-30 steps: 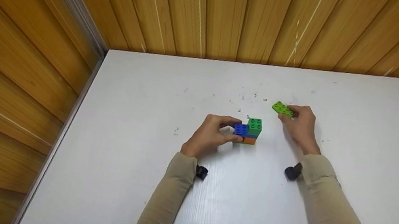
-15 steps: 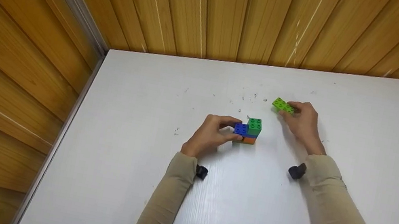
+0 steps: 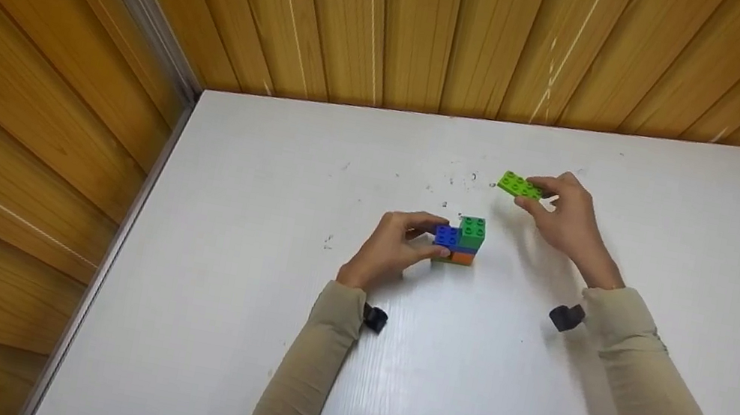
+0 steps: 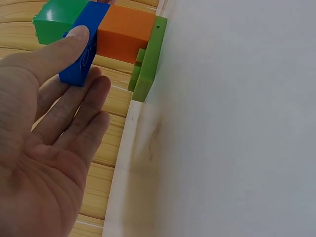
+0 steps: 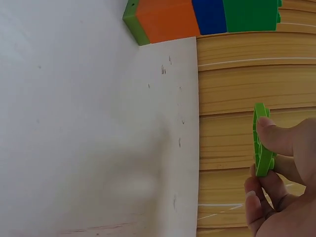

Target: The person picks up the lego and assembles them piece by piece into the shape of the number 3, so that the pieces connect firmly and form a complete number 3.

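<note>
My left hand (image 3: 393,250) pinches the blue brick (image 4: 89,42) of a small stack between thumb and fingers. In that stack a flat olive-green plate (image 4: 152,59) lies at the bottom, then an orange brick (image 4: 126,32), the blue brick, and a green brick (image 3: 472,233) on the right half of the top. Studs on the blue brick's left half show in the head view. Up and to the right, my right hand (image 3: 566,215) pinches a thin lime-green building plate (image 3: 520,185) by its right end, raised above the table and apart from the stack.
The white table (image 3: 253,179) carries small dark marks behind the stack. Yellow wood-look panels (image 3: 417,26) rise along its back and left edges. A black wrist camera (image 3: 565,317) sits at the right wrist, another wrist camera (image 3: 375,319) at the left.
My right hand has lifted the lime-green plate up off the table, shifting it slightly back and left, while the right forearm swung outward. My left hand and the stack have stayed in place.
</note>
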Demonstrator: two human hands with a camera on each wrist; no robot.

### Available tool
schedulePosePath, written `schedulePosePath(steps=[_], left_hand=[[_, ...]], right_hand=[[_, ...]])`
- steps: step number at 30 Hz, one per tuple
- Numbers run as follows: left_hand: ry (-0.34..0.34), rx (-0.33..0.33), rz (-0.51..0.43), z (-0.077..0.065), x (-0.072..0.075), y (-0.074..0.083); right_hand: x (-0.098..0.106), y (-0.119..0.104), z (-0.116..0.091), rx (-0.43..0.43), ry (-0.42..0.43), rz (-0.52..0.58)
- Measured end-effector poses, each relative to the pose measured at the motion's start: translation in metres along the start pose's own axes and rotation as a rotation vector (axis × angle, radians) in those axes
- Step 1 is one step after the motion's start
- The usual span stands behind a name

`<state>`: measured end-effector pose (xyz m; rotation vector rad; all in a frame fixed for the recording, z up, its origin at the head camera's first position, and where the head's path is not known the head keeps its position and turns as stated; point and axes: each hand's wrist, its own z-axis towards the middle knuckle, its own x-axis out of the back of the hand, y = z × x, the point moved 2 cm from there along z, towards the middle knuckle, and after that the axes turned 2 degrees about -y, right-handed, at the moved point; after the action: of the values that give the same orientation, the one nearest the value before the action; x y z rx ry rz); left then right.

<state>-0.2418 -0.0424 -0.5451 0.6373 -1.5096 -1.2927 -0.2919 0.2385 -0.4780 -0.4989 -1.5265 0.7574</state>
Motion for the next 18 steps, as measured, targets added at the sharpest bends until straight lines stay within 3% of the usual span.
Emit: schedulePosePath(steps=[18], left_hand=[[0.019,0.036,-0.014,0.001,0.000,-0.001]], right_hand=[[0.005,-0.041,-0.015,0.150,-0.044,0.017]])
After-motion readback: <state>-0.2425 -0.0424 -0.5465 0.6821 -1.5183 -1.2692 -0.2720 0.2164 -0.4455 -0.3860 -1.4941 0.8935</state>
